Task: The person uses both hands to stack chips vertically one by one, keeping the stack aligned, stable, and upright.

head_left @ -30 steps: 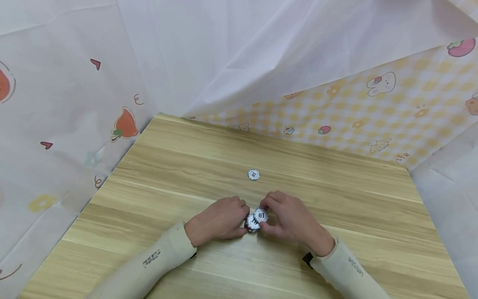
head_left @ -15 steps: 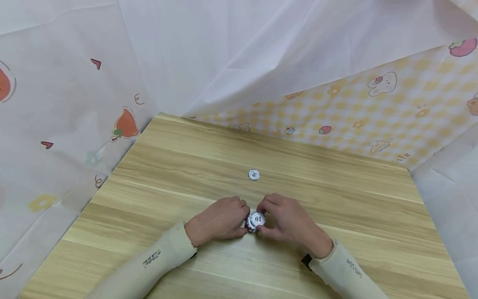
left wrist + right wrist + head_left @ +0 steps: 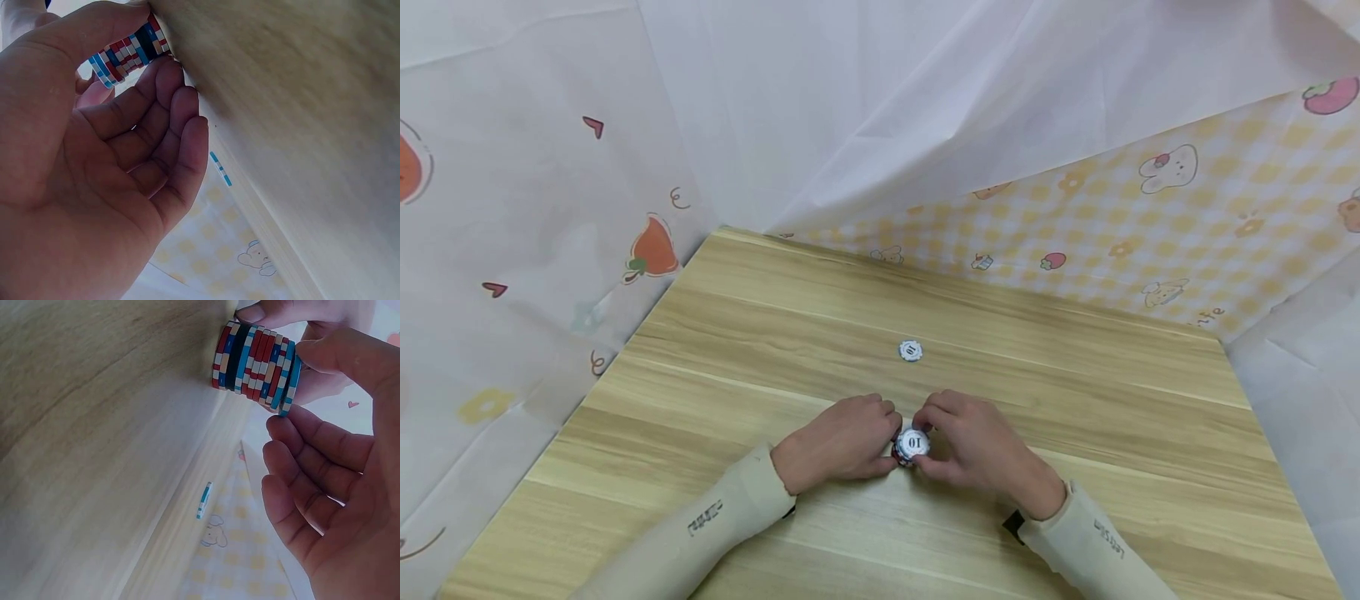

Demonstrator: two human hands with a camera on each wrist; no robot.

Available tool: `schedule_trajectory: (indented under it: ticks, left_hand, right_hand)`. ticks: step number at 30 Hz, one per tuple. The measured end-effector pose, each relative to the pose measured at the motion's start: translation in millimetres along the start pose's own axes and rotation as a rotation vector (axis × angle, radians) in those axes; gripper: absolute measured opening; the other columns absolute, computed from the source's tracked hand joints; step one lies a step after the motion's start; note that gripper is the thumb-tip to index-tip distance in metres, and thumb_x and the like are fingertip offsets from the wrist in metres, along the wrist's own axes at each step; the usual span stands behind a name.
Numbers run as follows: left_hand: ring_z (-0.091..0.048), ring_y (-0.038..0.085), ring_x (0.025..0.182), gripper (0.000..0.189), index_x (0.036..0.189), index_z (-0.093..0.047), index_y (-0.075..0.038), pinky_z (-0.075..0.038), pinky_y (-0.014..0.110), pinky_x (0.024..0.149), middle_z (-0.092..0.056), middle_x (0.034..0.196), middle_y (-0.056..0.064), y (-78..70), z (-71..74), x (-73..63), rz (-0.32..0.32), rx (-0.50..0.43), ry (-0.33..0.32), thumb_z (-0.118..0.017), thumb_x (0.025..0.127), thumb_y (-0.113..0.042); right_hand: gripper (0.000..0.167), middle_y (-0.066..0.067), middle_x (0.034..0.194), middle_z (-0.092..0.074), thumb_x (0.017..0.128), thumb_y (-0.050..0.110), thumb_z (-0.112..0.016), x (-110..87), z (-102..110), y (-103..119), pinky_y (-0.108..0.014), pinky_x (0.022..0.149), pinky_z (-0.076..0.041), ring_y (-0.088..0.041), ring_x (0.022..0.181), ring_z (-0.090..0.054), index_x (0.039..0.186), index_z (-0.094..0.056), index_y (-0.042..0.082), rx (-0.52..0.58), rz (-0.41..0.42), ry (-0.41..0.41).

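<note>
A stack of poker chips (image 3: pixel 256 362), banded red, blue, black and white along its edges, stands on the wooden table between the two hands. Low on its side, my left hand (image 3: pixel 842 442) steadies it between thumb and curled fingers. My right hand (image 3: pixel 977 442) pinches a light-blue and white poker chip (image 3: pixel 913 442), marked 10, at the stack's top. In the right wrist view that chip's edge sits slightly askew, with a thin gap under part of it. The other fingers of the right hand curve loosely beside the stack. From the head view the lower chips are mostly hidden.
One loose poker chip (image 3: pixel 910 350), also marked 10, lies flat on the table (image 3: pixel 760 333) beyond the hands. White printed sheets enclose the left and right sides, and a yellow checked cloth (image 3: pixel 1120 242) hangs along the back edge.
The right hand has moved slightly left, bringing its chip from the stack's upper right edge to nearly centred over it. The left hand and the loose chip have stayed put.
</note>
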State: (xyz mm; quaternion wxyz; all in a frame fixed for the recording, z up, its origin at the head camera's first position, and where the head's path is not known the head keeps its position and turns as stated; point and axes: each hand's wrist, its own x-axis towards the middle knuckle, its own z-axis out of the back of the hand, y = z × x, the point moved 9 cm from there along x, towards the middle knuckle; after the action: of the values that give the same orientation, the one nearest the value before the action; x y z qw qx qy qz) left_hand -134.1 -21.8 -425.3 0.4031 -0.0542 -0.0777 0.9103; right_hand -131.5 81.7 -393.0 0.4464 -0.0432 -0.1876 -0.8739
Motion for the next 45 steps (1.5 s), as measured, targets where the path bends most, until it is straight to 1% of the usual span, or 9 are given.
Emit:
schedule_trajectory:
  ticks: [6,18,21,24,28,34,36,42,45]
  left_hand:
    - [-0.049,0.012,0.076,0.032,0.099,-0.073,-0.008,-0.044,0.026,0.065,-0.06,0.084,-0.003,-0.1,0.2,1.6,-0.001,0.009,0.004,-0.084,0.096,-0.038]
    - [-0.05,0.013,0.075,0.031,0.095,-0.071,-0.009,-0.046,0.028,0.066,-0.059,0.082,-0.003,-2.4,4.6,2.1,-0.015,0.027,-0.014,-0.085,0.095,-0.037]
    - [-0.052,0.014,0.076,0.031,0.095,-0.071,-0.009,-0.047,0.028,0.067,-0.06,0.083,-0.003,-2.4,3.7,2.1,-0.016,0.03,-0.009,-0.085,0.094,-0.036]
    - [-0.054,0.015,0.078,0.031,0.096,-0.071,-0.009,-0.049,0.029,0.068,-0.061,0.085,-0.002,-1.5,1.9,2.2,-0.012,0.031,-0.002,-0.084,0.095,-0.037]
    - [-0.056,0.015,0.079,0.031,0.097,-0.071,-0.009,-0.051,0.03,0.069,-0.063,0.086,-0.002,0.4,-0.4,2.7,-0.006,0.022,0.002,-0.083,0.095,-0.038]
    - [-0.055,0.014,0.078,0.03,0.094,-0.07,-0.009,-0.05,0.031,0.068,-0.062,0.085,-0.002,1.7,0.0,2.5,0.002,-0.003,0.016,-0.084,0.095,-0.036]
    - [-0.055,0.014,0.077,0.028,0.093,-0.069,-0.009,-0.05,0.03,0.068,-0.062,0.085,-0.002,2.5,-0.4,2.7,0.005,-0.016,0.026,-0.085,0.094,-0.033]
    - [-0.052,0.012,0.073,0.017,0.087,-0.066,-0.013,-0.051,0.031,0.068,-0.059,0.081,-0.004,11.3,2.9,4.1,0.004,-0.064,0.04,-0.081,0.091,-0.018]
    - [-0.054,0.012,0.074,0.016,0.086,-0.066,-0.014,-0.052,0.032,0.069,-0.058,0.082,-0.004,21.0,3.9,8.7,0.016,-0.08,0.054,-0.08,0.093,-0.018]
  right_hand:
    - [0.036,0.006,0.105,-0.072,0.084,0.032,-0.093,-0.2,-0.6,-1.6,-0.026,0.075,-0.056,-0.005,0.089,-0.061,0.11,-0.077,0.013,0.0,-0.011,0.005]
    - [0.038,0.005,0.104,-0.072,0.084,0.036,-0.094,-2.3,1.5,-3.3,-0.029,0.074,-0.056,-0.006,0.089,-0.062,0.11,-0.077,0.013,0.019,-0.029,-0.007]
    - [0.042,0.006,0.103,-0.072,0.082,0.038,-0.094,-4.5,-2.9,-6.9,-0.029,0.074,-0.056,-0.007,0.089,-0.062,0.111,-0.078,0.013,0.011,-0.054,0.011]
    - [0.043,0.007,0.101,-0.07,0.081,0.039,-0.093,-6.7,-11.7,-10.8,-0.029,0.072,-0.054,-0.007,0.087,-0.06,0.111,-0.078,0.013,-0.013,-0.071,0.05]
    - [0.038,0.008,0.097,-0.067,0.081,0.034,-0.092,-7.8,-21.4,-12.5,-0.027,0.069,-0.052,-0.005,0.082,-0.057,0.109,-0.077,0.012,-0.019,-0.064,0.085]
    - [0.033,0.008,0.097,-0.065,0.083,0.03,-0.092,-7.0,-24.6,-12.0,-0.028,0.069,-0.053,-0.004,0.081,-0.057,0.106,-0.077,0.012,-0.023,-0.06,0.093]
    - [0.031,0.008,0.097,-0.066,0.083,0.028,-0.092,-6.9,-25.6,-11.7,-0.028,0.069,-0.053,-0.005,0.081,-0.057,0.105,-0.077,0.012,-0.027,-0.059,0.097]
    - [0.029,0.009,0.095,-0.065,0.084,0.028,-0.091,-6.7,-28.1,-12.0,-0.028,0.068,-0.052,-0.004,0.079,-0.056,0.104,-0.076,0.013,-0.029,-0.066,0.109]
    - [0.028,0.009,0.096,-0.065,0.085,0.028,-0.091,-6.5,-27.8,-12.1,-0.028,0.069,-0.052,-0.004,0.08,-0.056,0.103,-0.076,0.013,-0.016,-0.068,0.113]
